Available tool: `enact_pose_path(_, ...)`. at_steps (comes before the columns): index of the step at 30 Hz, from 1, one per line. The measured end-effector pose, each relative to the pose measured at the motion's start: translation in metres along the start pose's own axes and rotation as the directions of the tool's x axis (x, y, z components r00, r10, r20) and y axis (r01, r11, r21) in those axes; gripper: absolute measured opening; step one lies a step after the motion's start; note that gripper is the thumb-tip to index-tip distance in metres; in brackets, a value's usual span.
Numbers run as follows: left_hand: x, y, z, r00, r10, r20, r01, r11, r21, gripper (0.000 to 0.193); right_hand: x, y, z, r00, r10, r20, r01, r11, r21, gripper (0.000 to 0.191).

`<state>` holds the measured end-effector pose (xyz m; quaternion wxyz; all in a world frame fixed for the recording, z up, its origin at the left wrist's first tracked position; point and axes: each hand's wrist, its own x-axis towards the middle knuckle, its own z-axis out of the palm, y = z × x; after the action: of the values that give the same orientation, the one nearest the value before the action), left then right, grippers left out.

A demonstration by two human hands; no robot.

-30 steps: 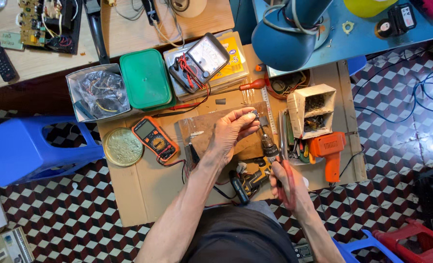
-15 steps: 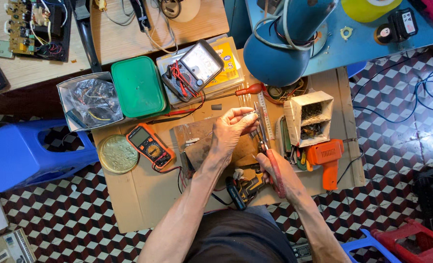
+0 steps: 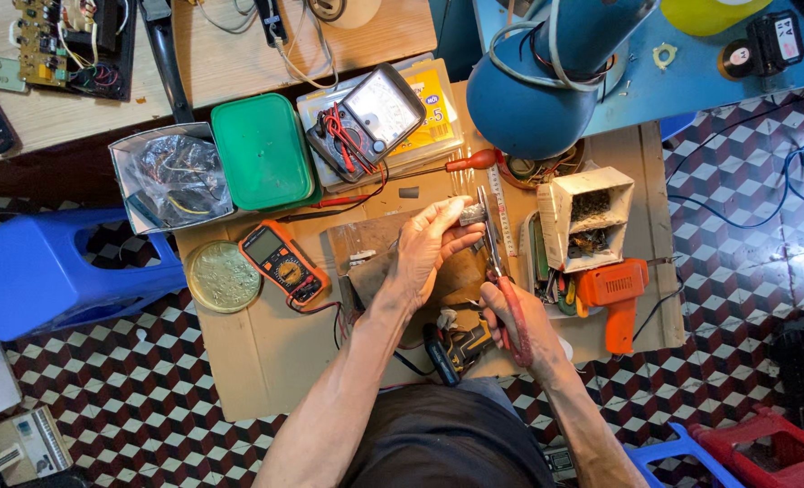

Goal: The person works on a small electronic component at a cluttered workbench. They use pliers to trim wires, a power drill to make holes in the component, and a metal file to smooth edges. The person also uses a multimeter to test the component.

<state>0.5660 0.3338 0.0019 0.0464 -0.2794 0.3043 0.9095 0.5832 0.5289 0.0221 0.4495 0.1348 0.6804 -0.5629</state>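
Beside the lamp, I see a white box (image 3: 592, 212) of parts; left hand (image 3: 424, 248) pinches a small part (image 3: 470, 213), right hand (image 3: 515, 316) still grips pliers (image 3: 497, 262), both unmoved.

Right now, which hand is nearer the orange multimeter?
Left. The left hand is to the right of the orange multimeter, past a strip of cardboard, holding a small grey part. The right hand sits farther right and lower, gripping red-handled pliers.

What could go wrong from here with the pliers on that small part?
The left hand pinches a small grey part right where the red-handled pliers in the right hand reach; a slip might nick the fingertips. The part could also drop among the clutter on the cardboard.
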Motion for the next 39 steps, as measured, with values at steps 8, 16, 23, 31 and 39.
enact_pose_path(8,-0.005,-0.010,-0.017,0.999,-0.008,0.041,0.007,1.000,0.030,0.026,-0.029,-0.022,0.024,0.900,-0.365,-0.238,0.121,0.734,-0.668,0.053)
enact_pose_path(16,-0.010,-0.012,-0.028,0.999,-0.003,0.047,0.002,1.000,0.024,0.025,-0.037,-0.027,0.025,0.937,-0.261,-0.232,0.032,0.725,-0.688,0.055)
enact_pose_path(23,-0.007,-0.010,-0.021,0.999,0.025,-0.033,-0.020,0.989,0.146,0.026,-0.020,-0.008,0.012,0.981,-0.149,-0.123,0.076,0.883,-0.464,0.051)
enact_pose_path(31,-0.003,-0.015,-0.013,0.995,0.087,-0.055,-0.077,0.983,0.164,0.026,-0.005,-0.004,0.010,0.995,0.073,-0.071,-0.089,0.964,-0.251,0.040)
enact_pose_path(39,-0.005,-0.014,-0.010,0.997,0.049,-0.060,-0.035,0.977,0.212,0.026,-0.009,0.003,0.011,0.997,0.029,-0.070,-0.043,0.980,-0.196,0.044)
